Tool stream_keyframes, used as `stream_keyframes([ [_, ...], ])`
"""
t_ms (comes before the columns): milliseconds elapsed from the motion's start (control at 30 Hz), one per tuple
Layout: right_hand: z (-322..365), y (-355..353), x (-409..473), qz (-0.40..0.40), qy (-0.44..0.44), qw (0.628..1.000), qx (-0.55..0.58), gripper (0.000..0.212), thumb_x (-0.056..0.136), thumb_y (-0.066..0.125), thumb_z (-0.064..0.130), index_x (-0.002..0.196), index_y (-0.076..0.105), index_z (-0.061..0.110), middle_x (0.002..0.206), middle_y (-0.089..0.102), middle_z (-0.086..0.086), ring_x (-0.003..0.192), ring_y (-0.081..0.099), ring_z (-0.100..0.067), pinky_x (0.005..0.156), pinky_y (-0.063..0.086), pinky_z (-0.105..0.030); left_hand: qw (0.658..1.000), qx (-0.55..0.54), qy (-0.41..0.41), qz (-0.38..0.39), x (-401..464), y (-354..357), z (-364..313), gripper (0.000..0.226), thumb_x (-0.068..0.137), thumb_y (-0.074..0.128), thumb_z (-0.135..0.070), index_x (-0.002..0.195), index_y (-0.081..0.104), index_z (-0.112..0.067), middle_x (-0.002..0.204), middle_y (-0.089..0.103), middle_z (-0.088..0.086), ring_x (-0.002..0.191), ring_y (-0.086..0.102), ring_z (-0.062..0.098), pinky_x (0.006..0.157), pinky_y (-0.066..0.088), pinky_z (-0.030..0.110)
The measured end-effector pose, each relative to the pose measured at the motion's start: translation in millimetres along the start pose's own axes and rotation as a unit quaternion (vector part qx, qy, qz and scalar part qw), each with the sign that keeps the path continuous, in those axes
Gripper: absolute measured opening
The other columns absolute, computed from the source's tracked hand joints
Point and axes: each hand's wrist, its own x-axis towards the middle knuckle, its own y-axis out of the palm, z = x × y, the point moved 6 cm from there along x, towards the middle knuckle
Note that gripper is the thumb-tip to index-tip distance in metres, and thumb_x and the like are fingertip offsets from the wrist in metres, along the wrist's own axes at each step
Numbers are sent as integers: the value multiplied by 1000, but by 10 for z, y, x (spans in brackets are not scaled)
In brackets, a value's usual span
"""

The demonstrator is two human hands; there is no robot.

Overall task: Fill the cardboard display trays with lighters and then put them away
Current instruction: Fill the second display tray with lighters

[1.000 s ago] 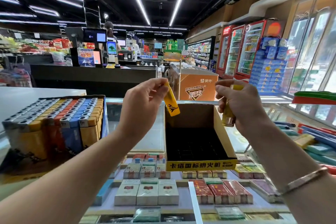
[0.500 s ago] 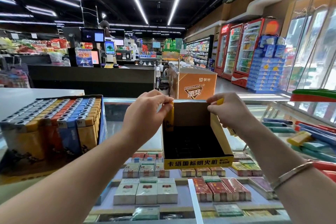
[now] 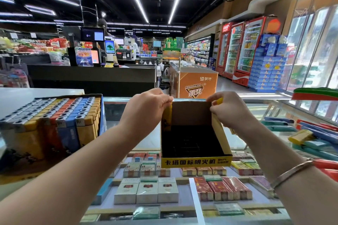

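Observation:
A yellow cardboard display tray (image 3: 196, 162) with a black divided floor stands on the glass counter in front of me. My left hand (image 3: 146, 109) pinches a yellow lighter (image 3: 167, 118) upright in the tray's back left corner. At the back right corner my right hand (image 3: 231, 110) holds another yellow lighter (image 3: 219, 100), mostly hidden by the fingers. To the left stands a second tray (image 3: 16, 166) packed with several rows of grey, yellow, red and blue lighters.
Loose lighters (image 3: 301, 136) in blue, teal, yellow and red lie heaped on the counter at the right. Cigarette packs (image 3: 146, 191) show under the glass counter top (image 3: 243, 144). A checkout desk (image 3: 91, 76), an orange display box (image 3: 198, 86) and drink fridges (image 3: 243, 49) stand beyond.
Both hands came down from above the tray to its back corners. The left lighter went from tilted in the air to upright inside the tray.

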Motion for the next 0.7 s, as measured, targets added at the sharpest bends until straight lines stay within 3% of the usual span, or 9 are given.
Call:
stream_keyframes([
  [167,10,5,-3,-3,-3,1000,-1,32,81,52,-5,97,65,20,98,56,-5,79,55,-24,51,40,-26,999,18,8,37,2,34,-13,17,89,58,-16,99,71,-11,94,66,-2,65,58,13,60,53,32],
  [333,32,1,-24,2,-2,1000,-6,31,82,53,-4,96,64,21,98,58,-6,75,54,-20,51,40,-25,998,-18,-36,39,28,53,54,16,85,63,-14,99,72,-11,97,71,3,84,66,17,79,54,38],
  [467,30,9,-24,10,-5,1000,-3,27,83,54,-1,99,64,19,104,59,-10,83,52,-24,56,42,-26,997,-27,-57,54,24,58,92,20,86,62,-13,104,70,-13,100,71,4,90,66,17,82,54,38],
  [567,40,-53,-32,-13,-19,1000,11,15,87,55,7,95,64,16,95,59,-7,78,53,-21,59,43,-28,994,-29,-57,94,-3,104,99,25,88,58,-13,112,66,-13,108,67,1,93,63,14,85,52,33],
  [633,74,-169,-40,-60,-22,993,100,7,91,56,14,89,63,13,78,58,-6,63,52,-17,55,43,-28,991,-29,-56,115,-33,125,103,29,88,60,-17,117,63,-14,113,64,-2,95,60,12,86,51,30],
  [700,63,-287,-31,-93,6,962,258,18,93,55,21,77,59,14,66,52,-3,57,47,-15,54,41,-28,991,-46,-61,112,-55,115,103,34,87,61,-23,121,60,-18,113,63,-4,93,60,12,84,51,31],
])
